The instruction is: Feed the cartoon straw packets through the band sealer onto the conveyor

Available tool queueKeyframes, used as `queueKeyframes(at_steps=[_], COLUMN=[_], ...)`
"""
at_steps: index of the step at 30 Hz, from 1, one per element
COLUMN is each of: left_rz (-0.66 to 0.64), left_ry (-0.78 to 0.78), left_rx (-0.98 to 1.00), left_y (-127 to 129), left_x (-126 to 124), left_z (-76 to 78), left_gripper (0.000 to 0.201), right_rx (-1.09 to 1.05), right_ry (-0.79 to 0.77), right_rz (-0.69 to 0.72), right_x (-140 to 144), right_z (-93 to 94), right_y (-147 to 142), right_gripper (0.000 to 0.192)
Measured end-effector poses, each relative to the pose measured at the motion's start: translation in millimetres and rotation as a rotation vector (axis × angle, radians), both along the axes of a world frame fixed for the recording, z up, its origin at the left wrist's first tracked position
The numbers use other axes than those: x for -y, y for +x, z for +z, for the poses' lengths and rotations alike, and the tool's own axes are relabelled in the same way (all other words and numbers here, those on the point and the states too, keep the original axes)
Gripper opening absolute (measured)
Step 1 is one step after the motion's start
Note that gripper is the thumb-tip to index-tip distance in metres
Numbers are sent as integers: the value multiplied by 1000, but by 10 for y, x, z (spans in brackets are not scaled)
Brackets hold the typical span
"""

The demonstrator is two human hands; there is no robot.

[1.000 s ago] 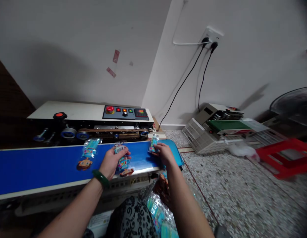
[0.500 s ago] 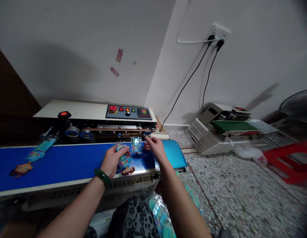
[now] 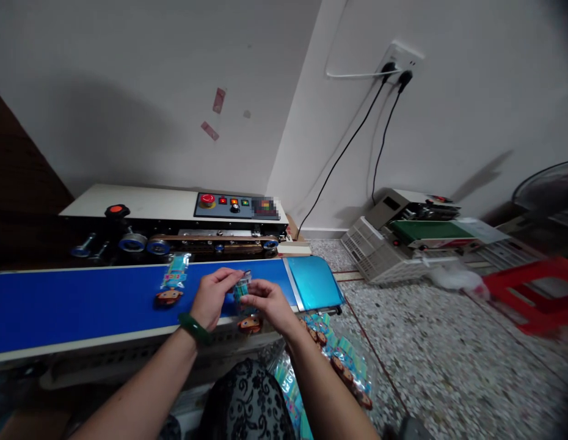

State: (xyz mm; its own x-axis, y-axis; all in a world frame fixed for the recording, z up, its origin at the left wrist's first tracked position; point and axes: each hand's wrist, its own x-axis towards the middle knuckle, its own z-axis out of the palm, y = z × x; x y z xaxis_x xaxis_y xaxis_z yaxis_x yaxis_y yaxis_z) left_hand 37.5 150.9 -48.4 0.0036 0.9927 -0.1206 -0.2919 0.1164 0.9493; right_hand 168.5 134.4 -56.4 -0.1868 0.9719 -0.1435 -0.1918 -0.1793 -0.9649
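Over the blue belt, both hands hold one small clear packet with light-blue contents [image 3: 241, 292]. My left hand [image 3: 212, 297] pinches its upper left side; a green bangle circles that wrist. My right hand [image 3: 271, 304] grips the right side between thumb and fingers. A brown cartoon head [image 3: 250, 324] shows below the packet at the belt's near edge. Left of my left hand, another packet [image 3: 176, 272] lies on the conveyor belt [image 3: 91, 299], with its cartoon head [image 3: 169, 297] toward me. Behind the belt runs the band sealing machine [image 3: 142, 205] with lit buttons.
Many packets [image 3: 341, 351] lie in a clear bag low on the right, beside my knee. A light-blue end plate [image 3: 314, 284] finishes the belt. On the floor stand a white crate [image 3: 371, 260], a second machine with a green belt [image 3: 426, 231] and a red stool [image 3: 531, 293].
My right hand has come left and down onto the packet my left hand held. A loose packet has travelled left along the belt; the one at the far left is out of view.
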Motion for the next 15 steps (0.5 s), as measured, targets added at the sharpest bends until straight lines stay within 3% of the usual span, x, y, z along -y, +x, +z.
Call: queueKeyframes(at_steps=[5,7,10,12,15], left_rz=[73,53,7,-28,-66], left_ry=[-47,-83,-153,-184,-203], left_rx=[-37,-28,0,13,12], left_y=[41,22,-26,-45,-41], left_x=[9,5,-1,0,1], left_z=[3,23,46,51,54], left_gripper=[29,41,42,39,38], right_rx=[32,41,69,96,124], right_ry=[-50,-136,-238,-261,-276], right_rz=[-139,-261,-420,-410,-324], right_x=[39,-30,-254,-458,-753], right_z=[-15,-8,20,32,38], right_y=[82,268,602,736,713], right_gripper=[20,22,15,11,15])
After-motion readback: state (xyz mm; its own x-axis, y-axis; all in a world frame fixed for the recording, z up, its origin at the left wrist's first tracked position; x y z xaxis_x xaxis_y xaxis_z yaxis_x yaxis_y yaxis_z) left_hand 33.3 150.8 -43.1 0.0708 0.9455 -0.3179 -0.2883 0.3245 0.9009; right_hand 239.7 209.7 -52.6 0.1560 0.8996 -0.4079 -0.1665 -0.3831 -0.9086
